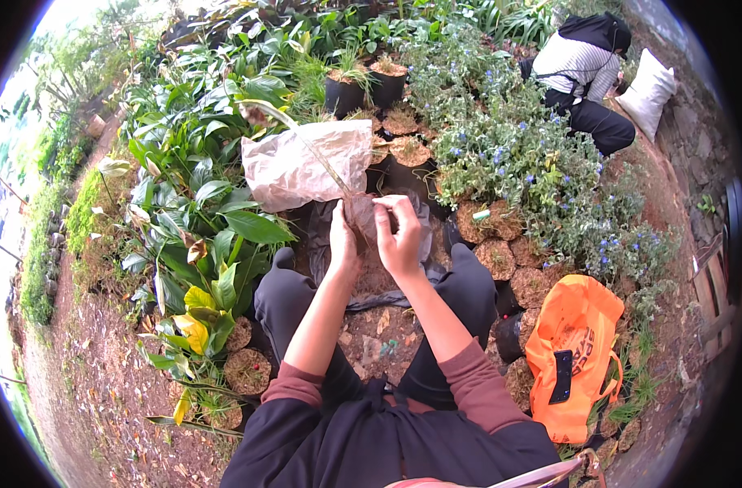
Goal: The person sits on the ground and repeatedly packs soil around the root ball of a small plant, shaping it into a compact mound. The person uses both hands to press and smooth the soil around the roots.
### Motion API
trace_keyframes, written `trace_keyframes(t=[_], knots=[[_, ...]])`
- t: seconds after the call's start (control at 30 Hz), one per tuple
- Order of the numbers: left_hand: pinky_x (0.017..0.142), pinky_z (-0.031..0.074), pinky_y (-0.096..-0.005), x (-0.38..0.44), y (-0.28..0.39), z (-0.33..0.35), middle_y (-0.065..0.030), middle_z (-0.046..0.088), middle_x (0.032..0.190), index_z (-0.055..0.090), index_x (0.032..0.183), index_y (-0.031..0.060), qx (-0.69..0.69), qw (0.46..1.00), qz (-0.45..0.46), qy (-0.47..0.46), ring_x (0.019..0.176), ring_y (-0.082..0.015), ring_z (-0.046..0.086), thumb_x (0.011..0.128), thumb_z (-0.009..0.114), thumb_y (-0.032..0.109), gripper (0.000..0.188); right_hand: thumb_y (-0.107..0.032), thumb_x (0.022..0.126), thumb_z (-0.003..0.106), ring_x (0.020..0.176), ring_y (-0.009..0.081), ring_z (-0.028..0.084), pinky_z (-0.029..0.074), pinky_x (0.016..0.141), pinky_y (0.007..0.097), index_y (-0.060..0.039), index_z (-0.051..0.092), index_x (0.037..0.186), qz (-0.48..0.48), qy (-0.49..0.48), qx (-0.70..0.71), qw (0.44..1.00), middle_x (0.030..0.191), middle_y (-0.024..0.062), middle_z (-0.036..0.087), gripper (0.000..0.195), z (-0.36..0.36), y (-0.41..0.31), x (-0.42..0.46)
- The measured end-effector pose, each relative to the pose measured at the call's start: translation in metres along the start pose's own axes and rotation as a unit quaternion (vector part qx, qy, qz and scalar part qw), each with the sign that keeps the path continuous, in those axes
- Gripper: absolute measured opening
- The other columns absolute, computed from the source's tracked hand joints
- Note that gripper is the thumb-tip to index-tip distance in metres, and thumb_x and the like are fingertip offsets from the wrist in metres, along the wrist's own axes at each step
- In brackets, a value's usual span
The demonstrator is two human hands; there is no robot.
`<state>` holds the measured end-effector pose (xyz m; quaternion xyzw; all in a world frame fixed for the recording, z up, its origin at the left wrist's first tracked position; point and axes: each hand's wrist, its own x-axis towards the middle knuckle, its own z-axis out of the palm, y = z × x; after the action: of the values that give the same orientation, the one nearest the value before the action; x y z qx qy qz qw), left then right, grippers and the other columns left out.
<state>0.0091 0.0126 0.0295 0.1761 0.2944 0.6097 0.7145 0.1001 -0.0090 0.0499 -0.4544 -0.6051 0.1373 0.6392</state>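
Observation:
Both hands are raised in front of my knees around a brown root ball [362, 218] of soil and roots. My left hand [345, 244] supports its left side. The fingers and thumb of my right hand [401, 238] pinch its right side. From the top of the clod a long pale plant stem [315, 151] slants up and left, with a wilted brown leaf [255, 116] near its far end. Under my hands lies loose soil [371, 277] on a dark plastic sheet [319, 235]. Just beyond is a crumpled whitish plastic bag [304, 161], partly behind the stem.
Broad-leaved plants [249, 226] crowd the left. Soil-filled black pots [345, 94] stand ahead, and blue-flowered plants [499, 146] grow at right. An orange bag [566, 421] with a dark phone [561, 377] lies right. Farther off, a person [575, 79] crouches beside a white sack [648, 94].

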Motion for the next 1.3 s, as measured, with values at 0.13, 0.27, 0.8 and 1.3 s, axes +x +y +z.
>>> trace_keyframes(t=[0.13, 0.27, 0.8, 1.3], knots=[[0.099, 0.038, -0.0347, 0.002, 0.000, -0.004, -0.0138, 0.047, 0.127, 0.039, 0.130, -0.0001, 0.042, 0.998, 0.037, 0.014, 0.114, -0.0221, 0.048, 0.098, 0.032, 0.038, 0.050, -0.021, 0.075, 0.072, 0.091, 0.0261, 0.059, 0.046, 0.083, 0.0321, 0.0040, 0.055, 0.105, 0.008, 0.000, -0.065, 0.998, 0.097, 0.0147, 0.059, 0.043, 0.005, 0.000, -0.006], [0.103, 0.032, -0.0346, -0.011, 0.012, 0.008, -0.0147, 0.034, 0.139, 0.027, 0.138, -0.0028, 0.135, 0.991, 0.019, -0.006, 0.125, -0.0222, 0.038, 0.095, 0.036, 0.044, 0.064, -0.020, 0.068, 0.079, 0.092, 0.0222, 0.059, 0.046, 0.083, 0.0318, 0.0039, 0.055, 0.107, 0.099, 0.022, 0.008, 0.995, 0.099, 0.0135, 0.060, 0.052, 0.003, 0.018, -0.003], [0.089, 0.046, -0.0364, -0.003, 0.001, -0.004, -0.0100, 0.053, 0.116, 0.041, 0.131, 0.0047, 0.037, 0.989, 0.058, -0.130, 0.100, -0.0205, 0.055, 0.089, 0.048, 0.032, 0.051, -0.030, 0.085, 0.060, 0.126, 0.0356, 0.033, 0.029, 0.102, 0.0440, -0.0038, 0.041, 0.131, 0.023, -0.003, -0.018, 1.000, 0.138, 0.0206, 0.029, 0.056, 0.010, 0.001, -0.016], [0.076, 0.051, -0.0342, 0.004, 0.020, -0.008, -0.0081, 0.063, 0.088, 0.060, 0.095, 0.0046, -0.113, 0.991, -0.070, -0.020, 0.082, -0.0206, 0.061, 0.082, 0.058, 0.025, 0.024, -0.052, 0.096, 0.018, 0.131, 0.0212, 0.031, 0.017, 0.109, 0.0412, -0.0080, 0.040, 0.134, 0.169, -0.029, 0.202, 0.964, 0.140, 0.0088, 0.038, 0.062, -0.008, 0.006, 0.007]])
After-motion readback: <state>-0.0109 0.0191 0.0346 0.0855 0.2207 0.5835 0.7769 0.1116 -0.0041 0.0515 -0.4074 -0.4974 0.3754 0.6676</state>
